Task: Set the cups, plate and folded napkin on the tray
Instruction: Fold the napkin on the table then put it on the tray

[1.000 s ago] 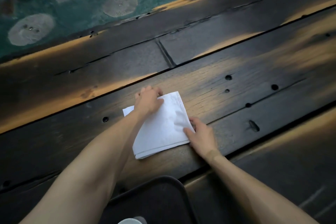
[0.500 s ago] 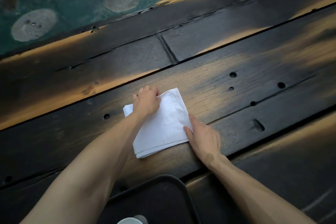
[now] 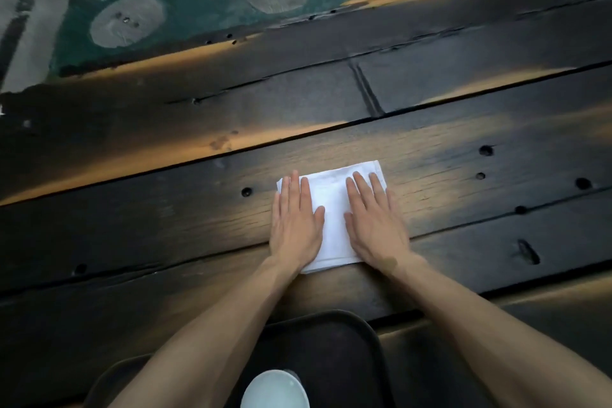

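**Both palms flat on the folded napkin**

The fingers [image 3: 294, 189] of the left hand [image 3: 295, 220] lie straight and close together, pointing away from the person, their tips reaching the far left corner of the white napkin [image 3: 332, 219]. The thumb angles inward across the cloth. The right hand [image 3: 376, 225] mirrors it: fingers [image 3: 366, 190] straight, slightly fanned, thumb turned in toward the other thumb, palm down on the napkin's right half. Neither hand curls round or pinches anything; both press flat. A strip of bare cloth shows between the two thumbs.

Both forearms run back from the wrists toward the bottom corners of the view, spreading apart like a V.

The napkin lies folded into a rough rectangle on the dark wooden plank table [image 3: 132, 225], its near edge showing stacked layers. Nearer the person, between the forearms, sits a dark tray [image 3: 361, 325] with a rounded rim. On the tray stands a pale cup [image 3: 275, 389], cut off by the frame's bottom edge. The napkin is on the table just beyond the tray, apart from it.
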### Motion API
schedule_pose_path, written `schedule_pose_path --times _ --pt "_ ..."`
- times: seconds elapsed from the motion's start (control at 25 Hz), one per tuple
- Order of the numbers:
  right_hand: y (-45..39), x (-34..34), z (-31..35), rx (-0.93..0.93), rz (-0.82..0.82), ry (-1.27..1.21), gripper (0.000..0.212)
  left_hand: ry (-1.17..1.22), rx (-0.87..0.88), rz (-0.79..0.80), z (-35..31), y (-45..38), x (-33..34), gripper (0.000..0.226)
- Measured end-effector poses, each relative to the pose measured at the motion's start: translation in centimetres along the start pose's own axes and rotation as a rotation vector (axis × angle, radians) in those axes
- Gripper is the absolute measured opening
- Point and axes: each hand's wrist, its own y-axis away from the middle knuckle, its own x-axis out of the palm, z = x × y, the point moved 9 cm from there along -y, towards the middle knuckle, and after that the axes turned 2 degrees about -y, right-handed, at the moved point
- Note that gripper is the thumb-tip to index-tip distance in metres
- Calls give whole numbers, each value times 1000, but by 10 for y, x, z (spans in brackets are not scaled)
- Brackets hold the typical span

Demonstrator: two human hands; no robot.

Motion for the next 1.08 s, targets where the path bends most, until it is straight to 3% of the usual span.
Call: schedule_pose_path --times 0.08,0.24,0.76,1.08 --pt "-9 19 2 -28 66 59 65 17 -33 24 12 4 5 67" --pt "-11 31 -7 -22 43 124 72 33 -41 49 16 6 17 73" --pt "-15 38 -16 -10 134 138 77 -82 -75 48 18 -1 27 78" --pt "-45 29 -21 -86 47 182 75 -163 1 12 23 -24 28 78"
